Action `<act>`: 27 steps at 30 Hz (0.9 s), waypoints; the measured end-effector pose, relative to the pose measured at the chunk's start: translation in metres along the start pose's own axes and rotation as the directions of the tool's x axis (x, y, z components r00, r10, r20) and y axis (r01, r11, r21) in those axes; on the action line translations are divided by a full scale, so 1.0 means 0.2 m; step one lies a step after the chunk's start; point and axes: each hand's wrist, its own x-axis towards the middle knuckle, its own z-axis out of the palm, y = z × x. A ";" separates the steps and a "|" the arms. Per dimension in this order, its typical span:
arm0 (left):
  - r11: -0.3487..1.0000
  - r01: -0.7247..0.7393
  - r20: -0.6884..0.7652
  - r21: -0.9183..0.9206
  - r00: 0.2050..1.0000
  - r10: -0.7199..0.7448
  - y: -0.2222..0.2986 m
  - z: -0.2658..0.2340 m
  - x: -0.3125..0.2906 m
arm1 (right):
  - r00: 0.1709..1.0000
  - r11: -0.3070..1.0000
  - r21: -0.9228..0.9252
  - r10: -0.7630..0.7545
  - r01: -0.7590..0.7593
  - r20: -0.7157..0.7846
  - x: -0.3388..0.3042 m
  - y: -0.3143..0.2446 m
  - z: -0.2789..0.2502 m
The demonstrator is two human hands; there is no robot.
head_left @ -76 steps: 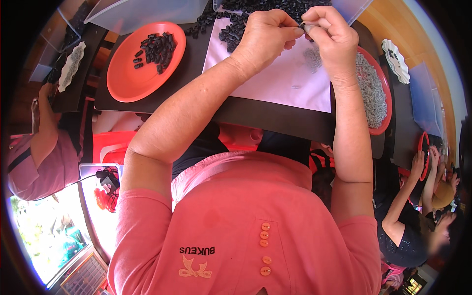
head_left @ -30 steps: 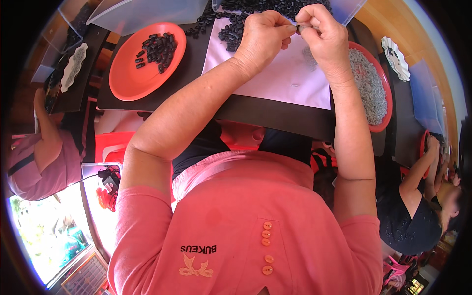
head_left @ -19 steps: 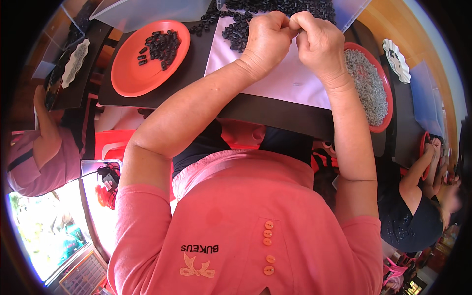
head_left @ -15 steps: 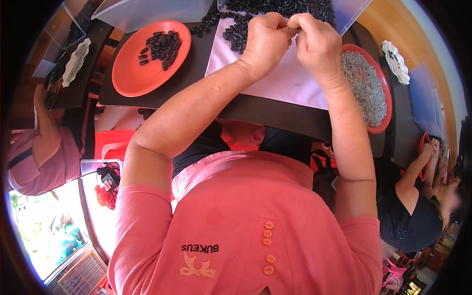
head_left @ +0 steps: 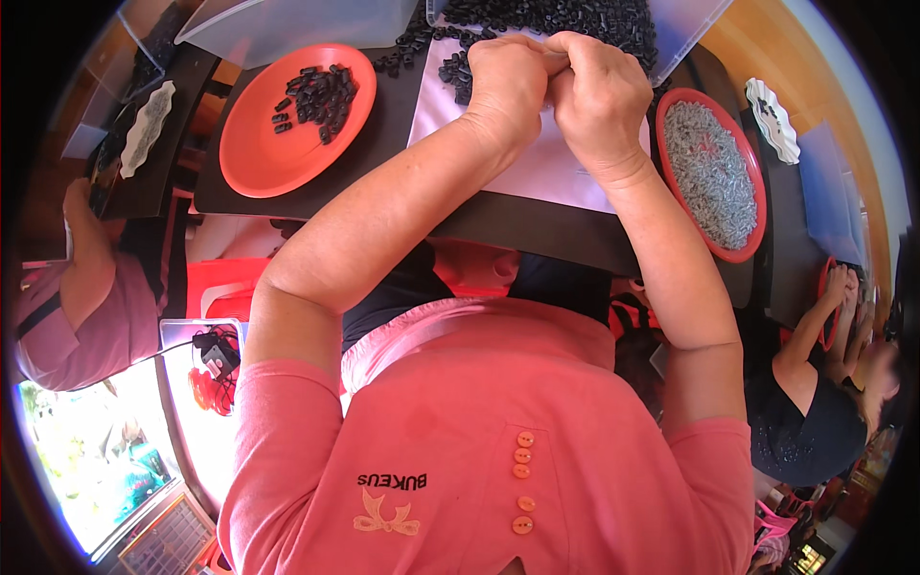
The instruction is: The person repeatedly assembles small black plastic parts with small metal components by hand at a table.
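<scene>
My left hand [head_left: 505, 86] and my right hand [head_left: 602, 101] meet over a pale pink sheet [head_left: 546, 182], fingers bent and pinched together. Whatever sits between the fingertips is hidden by the hands. Just beyond them spreads a heap of small black plastic pieces [head_left: 565, 17]. To the left, an orange-red plate [head_left: 254, 158] carries a small cluster of black pieces [head_left: 324, 96]. Close by my right forearm stands a red dish [head_left: 759, 225] filled with small silvery-grey pieces [head_left: 711, 172], perhaps screws or pins.
A clear plastic bin [head_left: 297, 29] stands at the far left of the dark table [head_left: 565, 226]. White scalloped trays [head_left: 149, 129] [head_left: 772, 120] lie on neighbouring tables. One person [head_left: 91, 316] sits at the left, another [head_left: 815, 422] at the right.
Both hands, still together, have shifted slightly left and a little nearer to me. My right forearm has swung left, baring more of the silvery pieces.
</scene>
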 end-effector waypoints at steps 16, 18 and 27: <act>0.851 -0.275 -0.041 0.448 0.944 0.327 0.28 -0.33 -0.12 | 0.906 0.809 0.409 0.387 -0.423 0.172 0.13 -0.01 -0.17; 0.770 -0.359 -0.066 0.527 0.886 0.458 0.34 -0.52 -0.11 | 0.878 0.770 0.431 0.454 -0.471 0.148 0.17 0.01 -0.23; 0.122 -0.706 0.570 0.698 0.651 0.502 0.08 -0.34 -0.14 | 0.836 0.640 0.579 0.529 -0.505 0.144 0.17 0.04 -0.30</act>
